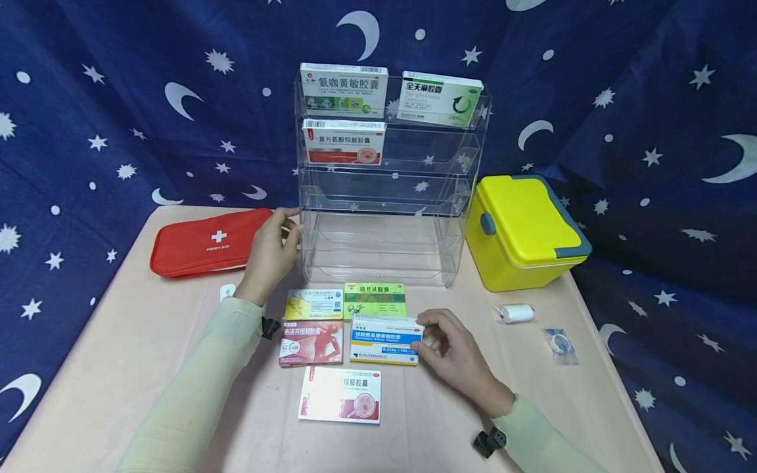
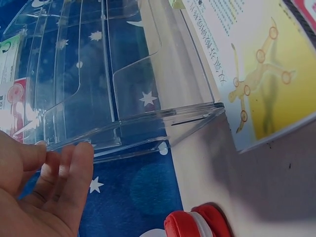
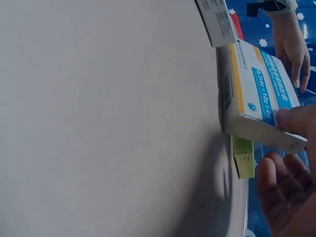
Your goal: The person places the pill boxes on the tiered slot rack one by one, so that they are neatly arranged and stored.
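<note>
My left hand (image 1: 273, 253) holds the left side edge of a clear tiered display rack (image 1: 378, 259), with its fingertips (image 2: 81, 153) at the panel. Toward its right end, a white-and-blue medicine box (image 1: 378, 339) is pinched by my right hand (image 1: 458, 355); the thumb lies on the printed face in the right wrist view. Around that box lie a green medicine box (image 1: 384, 297), a yellow-and-white one (image 1: 315, 305), a pink-red one (image 1: 311, 343) and, nearest me, a white-and-red one (image 1: 340, 397). On the rack's upper tiers stand two green-and-white boxes (image 1: 344, 92) (image 1: 440, 98) and a red-and-white one (image 1: 344, 142).
A red first aid pouch (image 1: 201, 243) lies left of the rack, behind my left forearm. To the right stands a yellow box with a lid (image 1: 526, 230). A wrapped white roll (image 1: 516, 313) and a small bagged item (image 1: 559, 345) lie in front of it.
</note>
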`<state>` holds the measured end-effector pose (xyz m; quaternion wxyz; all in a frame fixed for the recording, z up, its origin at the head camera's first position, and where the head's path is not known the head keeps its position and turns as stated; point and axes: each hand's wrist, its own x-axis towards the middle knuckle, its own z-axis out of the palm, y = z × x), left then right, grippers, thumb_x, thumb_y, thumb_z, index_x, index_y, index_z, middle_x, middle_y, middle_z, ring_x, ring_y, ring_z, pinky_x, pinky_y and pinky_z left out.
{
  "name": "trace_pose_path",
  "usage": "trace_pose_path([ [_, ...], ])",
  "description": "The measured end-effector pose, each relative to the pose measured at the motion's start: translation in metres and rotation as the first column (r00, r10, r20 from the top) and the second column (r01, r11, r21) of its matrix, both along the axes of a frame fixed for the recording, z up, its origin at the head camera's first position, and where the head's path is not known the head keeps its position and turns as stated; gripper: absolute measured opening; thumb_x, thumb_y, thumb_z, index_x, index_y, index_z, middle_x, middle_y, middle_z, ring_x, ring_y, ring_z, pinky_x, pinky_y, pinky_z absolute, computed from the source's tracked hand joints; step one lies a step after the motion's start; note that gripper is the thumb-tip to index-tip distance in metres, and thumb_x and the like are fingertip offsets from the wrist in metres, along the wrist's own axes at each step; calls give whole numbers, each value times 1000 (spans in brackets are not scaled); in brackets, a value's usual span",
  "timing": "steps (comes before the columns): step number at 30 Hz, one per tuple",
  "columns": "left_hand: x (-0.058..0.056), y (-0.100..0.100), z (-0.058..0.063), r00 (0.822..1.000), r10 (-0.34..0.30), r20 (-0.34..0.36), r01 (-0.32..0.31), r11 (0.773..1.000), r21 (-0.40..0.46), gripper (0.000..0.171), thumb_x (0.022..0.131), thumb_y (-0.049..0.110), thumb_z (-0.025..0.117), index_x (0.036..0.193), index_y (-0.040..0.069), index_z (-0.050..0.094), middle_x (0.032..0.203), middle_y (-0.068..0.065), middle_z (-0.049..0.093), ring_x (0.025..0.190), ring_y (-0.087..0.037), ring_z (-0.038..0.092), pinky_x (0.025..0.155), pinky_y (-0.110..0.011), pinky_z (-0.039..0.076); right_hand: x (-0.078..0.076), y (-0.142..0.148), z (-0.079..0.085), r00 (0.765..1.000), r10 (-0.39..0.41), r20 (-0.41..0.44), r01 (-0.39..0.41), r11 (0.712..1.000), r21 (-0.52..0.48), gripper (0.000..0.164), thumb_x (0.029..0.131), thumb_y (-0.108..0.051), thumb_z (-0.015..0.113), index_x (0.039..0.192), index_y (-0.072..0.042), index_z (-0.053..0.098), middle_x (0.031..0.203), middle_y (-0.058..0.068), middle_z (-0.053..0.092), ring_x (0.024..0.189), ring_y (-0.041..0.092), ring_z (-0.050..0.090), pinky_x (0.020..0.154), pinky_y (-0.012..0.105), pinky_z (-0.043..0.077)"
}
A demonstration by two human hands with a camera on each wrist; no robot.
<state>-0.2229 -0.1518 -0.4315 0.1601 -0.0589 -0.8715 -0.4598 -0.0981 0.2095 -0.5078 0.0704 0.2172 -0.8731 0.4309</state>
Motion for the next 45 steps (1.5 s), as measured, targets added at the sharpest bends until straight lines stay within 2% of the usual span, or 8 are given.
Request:
trace_pose_path([
  [7, 1, -4, -3, 1000, 7, -22, -6, 1000, 8, 34, 102, 8, 61, 135, 3, 58, 97, -12, 61, 88, -29, 65, 66, -40, 60, 8, -2, 1, 999, 41, -6, -41, 999, -30, 46, 82, -4, 86, 117, -18, 60, 118, -6, 60, 80, 18, 62, 60, 26, 54],
  [12, 1, -4, -3, 1000, 6, -27, -6, 1000, 5, 34, 102, 8, 62, 135, 3, 58, 97, -11, 61, 87, -27, 65, 65, -39, 59, 1, 0, 3, 998, 63, 18, -61, 993, -96, 43, 81, -2, 86, 115, -16, 62, 114, -3, 63, 81, 18, 63, 61, 24, 53],
  [17, 1, -3, -1, 1000, 5, -14, -5, 1000, -1, 34, 102, 10, 62, 136, 4, 58, 98, -10, 61, 87, -26, 64, 66, -39, 58, -14, -3, 36, 996, 80, 38, -71, 979, -193, 39, 81, 10, 81, 113, -4, 63, 111, 9, 63, 85, 26, 62, 63, 25, 53],
  [25, 1, -2, 1, 1000, -8, -13, 8, 1000, 13, 35, 102, 9, 62, 137, 4, 57, 98, -12, 61, 87, -28, 64, 67, -41, 60, -75, 1, 130, 996, -26, -87, 5, 973, -231, 35, 85, 14, 74, 116, 5, 62, 111, 15, 64, 89, 15, 62, 66, 21, 52],
  [33, 0, -1, 0, 1000, -9, -4, 9, 1000, -3, 36, 102, 9, 62, 137, 5, 57, 100, -11, 61, 86, -25, 64, 66, -40, 59, -141, 7, 217, 957, -99, -273, 57, 986, -157, 31, 93, 5, 70, 121, 8, 58, 112, 11, 66, 91, 19, 63, 70, 18, 53],
  [36, 0, -1, 1, 1000, -11, -4, 11, 1000, -7, 36, 102, 9, 62, 137, 5, 57, 100, -11, 62, 86, -25, 64, 66, -39, 59, -164, 10, 236, 926, -106, -362, 73, 992, -105, 30, 94, 3, 70, 122, 7, 59, 114, 10, 66, 92, 17, 63, 75, 18, 54],
  [41, -1, -2, 1, 1000, -11, -9, 11, 1000, -1, 35, 102, 9, 62, 137, 4, 57, 99, -12, 62, 86, -26, 64, 66, -40, 60, -200, 20, 251, 871, -101, -480, 127, 992, 22, 32, 95, -8, 72, 125, -3, 64, 115, 2, 65, 95, 11, 61, 73, 18, 51],
  [45, -1, -3, 1, 1000, -14, -6, 14, 1000, 5, 35, 102, 9, 62, 137, 4, 57, 99, -12, 61, 87, -28, 65, 66, -40, 60, -215, 23, 256, 853, -81, -515, 144, 986, 82, 31, 95, -15, 72, 125, -7, 67, 114, 2, 63, 95, 9, 60, 70, 18, 48],
])
